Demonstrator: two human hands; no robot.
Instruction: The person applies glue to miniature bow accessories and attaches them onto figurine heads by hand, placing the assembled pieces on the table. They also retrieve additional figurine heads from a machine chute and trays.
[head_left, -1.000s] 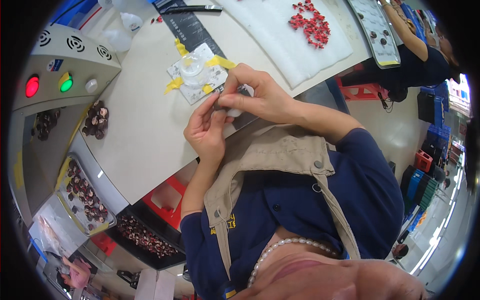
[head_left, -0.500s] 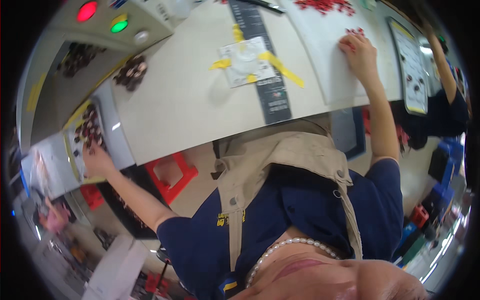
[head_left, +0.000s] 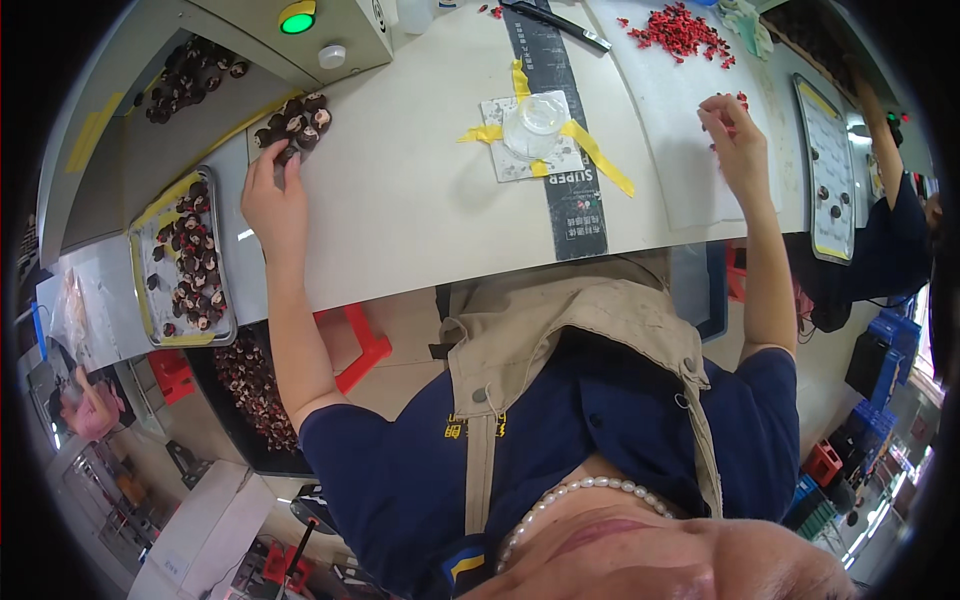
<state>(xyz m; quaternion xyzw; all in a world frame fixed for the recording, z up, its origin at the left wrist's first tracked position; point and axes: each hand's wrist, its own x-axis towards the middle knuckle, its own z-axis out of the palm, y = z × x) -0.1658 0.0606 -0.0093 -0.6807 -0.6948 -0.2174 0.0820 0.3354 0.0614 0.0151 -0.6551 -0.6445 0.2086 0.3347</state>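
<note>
My left hand point(head_left: 275, 200) is at the near edge of a pile of dark round parts point(head_left: 297, 120) with pale centres. Its thumb and fingers close around one dark part point(head_left: 285, 157). On the right, my right hand point(head_left: 742, 155) is over a white sheet point(head_left: 690, 185), fingers bent together; a bit of red shows at the fingertips, partly hidden. Small red parts point(head_left: 742, 100) lie just beyond those fingers. A larger heap of red parts point(head_left: 685, 35) is farther back. To the left, a metal tray point(head_left: 228, 310) holds several dark parts with red bits among them.
A clear round dish point(head_left: 540, 115) sits on a square taped to the table over a dark strip point(head_left: 580, 225). A black cutter point(head_left: 560, 25) lies behind it. The machine housing with a green light point(head_left: 297, 18) stands back left. Another tray point(head_left: 830, 225) is far right, near another person's arm point(head_left: 885, 150).
My left hand has gone from the metal tray up and right to the dark pile. The view has shifted. My right hand stays by the small red parts, its fingers slightly changed.
</note>
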